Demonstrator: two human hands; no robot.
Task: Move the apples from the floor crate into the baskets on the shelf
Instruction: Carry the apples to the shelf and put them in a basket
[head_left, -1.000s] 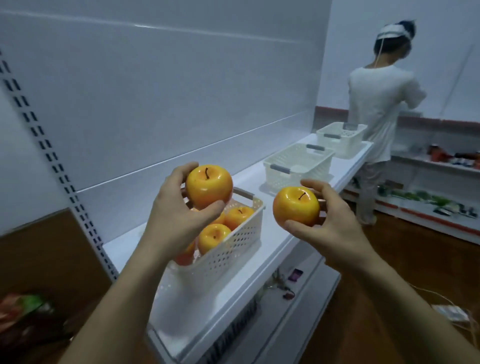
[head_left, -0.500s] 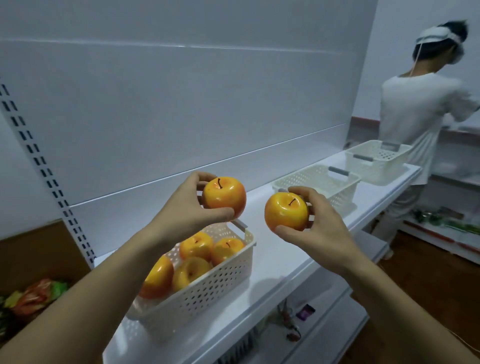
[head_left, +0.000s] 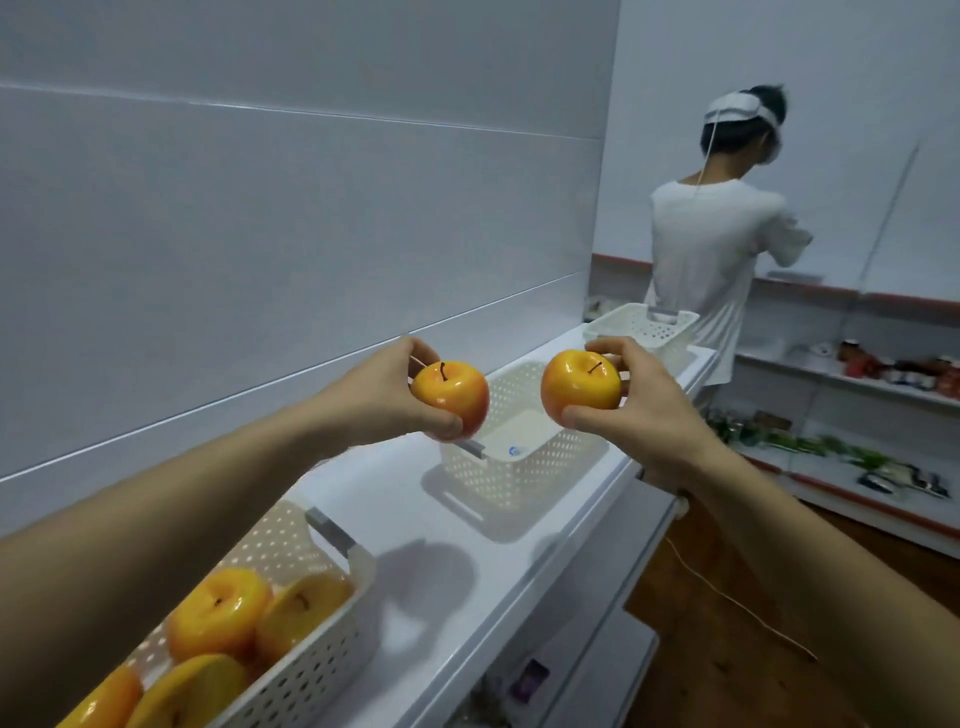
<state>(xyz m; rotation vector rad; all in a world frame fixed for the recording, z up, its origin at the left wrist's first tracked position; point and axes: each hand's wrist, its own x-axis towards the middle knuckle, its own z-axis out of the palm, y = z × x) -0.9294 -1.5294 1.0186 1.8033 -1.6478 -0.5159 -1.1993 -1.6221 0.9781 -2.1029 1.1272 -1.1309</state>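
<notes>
My left hand (head_left: 387, 397) grips a yellow-orange apple (head_left: 451, 396), and my right hand (head_left: 636, 410) grips a second apple (head_left: 581, 393). Both apples hang above the middle white basket (head_left: 511, 470) on the white shelf (head_left: 410, 525); I see no fruit inside it. The nearest basket (head_left: 317, 649), at lower left, holds several yellow-orange apples (head_left: 218, 618). A third white basket (head_left: 641, 330) stands at the shelf's far end. The floor crate is out of view.
Another person (head_left: 719, 244) in a white shirt stands beyond the shelf's far end, back turned. Lower shelves (head_left: 857, 467) with jars and greens run along the right wall. A thin cable (head_left: 727, 597) lies on the wooden floor. A white back panel rises behind the shelf.
Both hands have carried their apples to the right along the shelf, from over the filled basket to over the middle basket. My view has swung right with them.
</notes>
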